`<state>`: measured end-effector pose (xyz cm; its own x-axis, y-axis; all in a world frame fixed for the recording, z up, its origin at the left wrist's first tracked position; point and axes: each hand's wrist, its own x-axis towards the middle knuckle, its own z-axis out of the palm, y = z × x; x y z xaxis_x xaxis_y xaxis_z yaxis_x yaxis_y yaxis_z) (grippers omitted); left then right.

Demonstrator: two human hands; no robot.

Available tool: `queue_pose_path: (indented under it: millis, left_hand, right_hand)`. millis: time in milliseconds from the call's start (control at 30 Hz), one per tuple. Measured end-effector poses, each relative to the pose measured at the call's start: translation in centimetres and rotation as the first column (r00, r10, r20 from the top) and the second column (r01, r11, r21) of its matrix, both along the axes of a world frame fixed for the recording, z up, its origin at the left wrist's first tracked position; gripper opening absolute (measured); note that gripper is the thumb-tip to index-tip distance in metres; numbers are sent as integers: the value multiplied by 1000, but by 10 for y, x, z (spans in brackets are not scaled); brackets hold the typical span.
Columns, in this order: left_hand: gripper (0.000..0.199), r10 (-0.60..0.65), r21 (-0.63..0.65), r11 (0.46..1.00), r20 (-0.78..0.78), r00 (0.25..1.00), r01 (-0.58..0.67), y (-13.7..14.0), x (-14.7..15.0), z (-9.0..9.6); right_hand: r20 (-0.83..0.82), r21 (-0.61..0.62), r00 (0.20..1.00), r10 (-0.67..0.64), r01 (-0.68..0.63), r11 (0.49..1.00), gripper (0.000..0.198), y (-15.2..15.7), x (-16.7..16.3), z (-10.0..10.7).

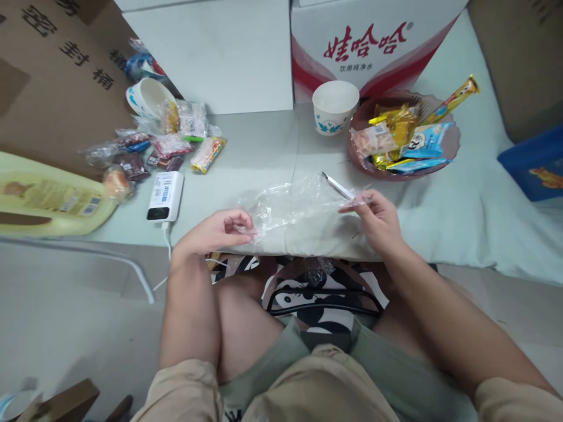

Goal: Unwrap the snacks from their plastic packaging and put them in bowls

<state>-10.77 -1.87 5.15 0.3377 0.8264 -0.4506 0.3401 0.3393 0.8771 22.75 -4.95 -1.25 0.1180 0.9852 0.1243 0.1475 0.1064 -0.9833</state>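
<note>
Left hand point(220, 228), right hand point(377, 218) both pinch clear crinkled plastic film point(285, 205); right also grips slim silver-white tool point(338, 186), rear hidden!

A lived-in room, probably in a home, though our downward view takes in little of it. We note the cloth-covered tabletop point(250, 146), a bowl point(363, 163) of packaged snacks point(424, 142), a power bank point(165, 196), a pale-yellow bottle point(65, 202) and a drinking-water carton point(308, 61).
</note>
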Motion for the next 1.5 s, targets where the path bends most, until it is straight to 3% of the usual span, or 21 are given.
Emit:
queue_pose_path:
  millis: [33,100,233,333,400,467,533,667,800,900,967,1133,1333,1500]
  left_hand:
    - [27,16,-26,1000,-13,1000,-17,1,-2,-1]
    - [24,173,-9,985,35,984,-173,2,-4,-4]
    - [23,526,-64,847,246,814,-527,4,3,-5]
    - [20,635,-147,770,264,726,-621,8,12,-4]
    - [16,673,-183,740,236,701,-648,10,18,-6]
    - [13,688,-174,726,185,702,-665,12,20,-10]
    - [12,667,-90,745,113,736,-661,11,21,-15]
    - [11,594,78,802,-4,805,-592,8,22,-21]
    - [9,579,130,805,35,814,-579,8,22,-24]
    - [9,578,110,804,85,812,-584,13,22,-26]
    - [10,597,102,788,114,794,-607,16,22,-27]
    - [18,597,99,782,168,785,-616,17,26,-23]
    - [12,617,146,774,42,786,-616,14,27,-23]
    - [10,569,250,809,-100,816,-532,14,23,-29]
  right_hand:
    - [-18,-7,1000,-19,19,1000,30,0,-1,1]
    - [-37,-39,999,-29,28,999,30,1,-5,1]
    - [-3,-62,1000,-27,27,998,30,5,-14,-1]
    - [43,-13,996,-80,81,997,32,12,-22,-2]
    - [-10,-35,995,-98,98,995,34,17,-28,-3]
    - [-84,-95,992,-91,83,992,38,20,-33,-5]
    - [-99,-131,993,-72,59,990,40,21,-37,-5]
    - [30,-110,999,13,-10,994,38,18,-41,-2]
    - [195,-35,972,134,-130,991,37,12,-40,1]
    - [146,34,976,164,-170,985,39,10,-39,0]
    - [17,2,987,159,-159,987,42,11,-39,-3]
    - [-241,-242,968,66,-126,962,42,13,-37,-6]
    - [-200,-338,979,-46,-25,941,35,10,-30,-4]
    - [-34,-330,999,-8,-3,944,34,5,-25,0]
